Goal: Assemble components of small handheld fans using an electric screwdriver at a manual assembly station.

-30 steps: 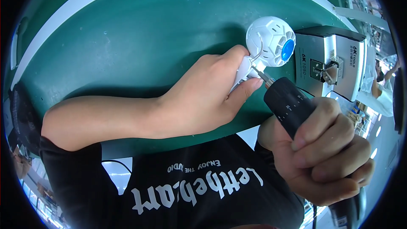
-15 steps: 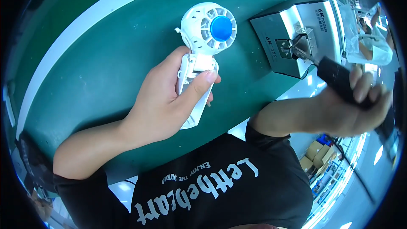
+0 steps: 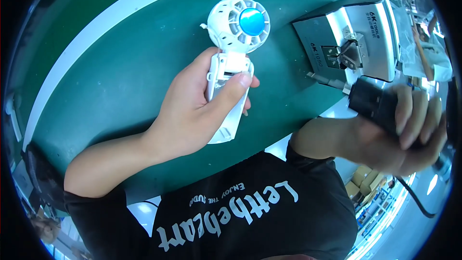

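Observation:
My left hand (image 3: 185, 103) is wrapped round the handle of a white handheld fan (image 3: 235, 59), with the thumb lying across the handle's front. The fan's round, slotted head points away from me and has a blue disc (image 3: 251, 21) at its centre. Inside the handle, dark and metallic parts show near the thumb. At the right, my right hand (image 3: 397, 137), slightly blurred, grips a black electric screwdriver (image 3: 373, 100). Its metal tip (image 3: 327, 81) points left, in front of the screw feeder and apart from the fan.
A silver box-shaped screw feeder (image 3: 353, 43) with a metal outlet stands on the green table (image 3: 115, 77) at the far right. A black cord (image 3: 416, 197) hangs at the right. Beyond the table are cardboard boxes (image 3: 365, 180) and another person (image 3: 426, 55).
The screwdriver's tip has come away from the screw feeder's outlet, moving left and toward me. My left hand and the fan have shifted slightly in the view.

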`<state>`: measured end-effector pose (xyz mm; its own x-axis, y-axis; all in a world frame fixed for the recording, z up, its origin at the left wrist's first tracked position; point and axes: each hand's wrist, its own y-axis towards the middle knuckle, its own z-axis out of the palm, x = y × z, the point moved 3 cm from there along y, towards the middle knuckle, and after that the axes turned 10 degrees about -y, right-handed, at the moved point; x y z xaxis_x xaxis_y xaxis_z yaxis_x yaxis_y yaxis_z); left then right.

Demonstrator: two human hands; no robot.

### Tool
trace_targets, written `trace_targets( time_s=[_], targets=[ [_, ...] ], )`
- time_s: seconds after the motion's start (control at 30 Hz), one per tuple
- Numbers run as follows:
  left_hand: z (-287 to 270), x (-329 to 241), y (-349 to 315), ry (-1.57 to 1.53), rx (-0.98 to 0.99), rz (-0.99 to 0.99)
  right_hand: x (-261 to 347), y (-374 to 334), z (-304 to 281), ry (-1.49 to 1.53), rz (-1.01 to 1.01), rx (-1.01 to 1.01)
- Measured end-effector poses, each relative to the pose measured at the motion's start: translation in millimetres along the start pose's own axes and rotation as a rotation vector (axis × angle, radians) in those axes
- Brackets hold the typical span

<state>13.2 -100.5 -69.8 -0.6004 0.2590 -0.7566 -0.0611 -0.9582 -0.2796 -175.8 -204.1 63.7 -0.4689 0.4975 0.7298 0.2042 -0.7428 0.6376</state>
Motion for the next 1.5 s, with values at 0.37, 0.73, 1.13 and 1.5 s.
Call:
trace_targets(
  time_s=[0.37, 0.73, 1.13, 1.5],
  targets=[
    [1, 4, 2, 0.114, 0.052, 0.016, -19, -29, 52, -0.014, -0.012, 0.115],
    [9, 6, 4, 0.158, 0.007, 0.049, -29, -35, 62, -0.15, -0.033, 0.054],
    [10, -10, 3, 0.261, 0.022, 0.03, -39, -42, 61, -0.178, -0.228, 0.131],
    [-150, -177, -10, 1.235, -0.706, 0.567, 3, -44, 32, 0.05, -0.531, -0.179]
  ],
)
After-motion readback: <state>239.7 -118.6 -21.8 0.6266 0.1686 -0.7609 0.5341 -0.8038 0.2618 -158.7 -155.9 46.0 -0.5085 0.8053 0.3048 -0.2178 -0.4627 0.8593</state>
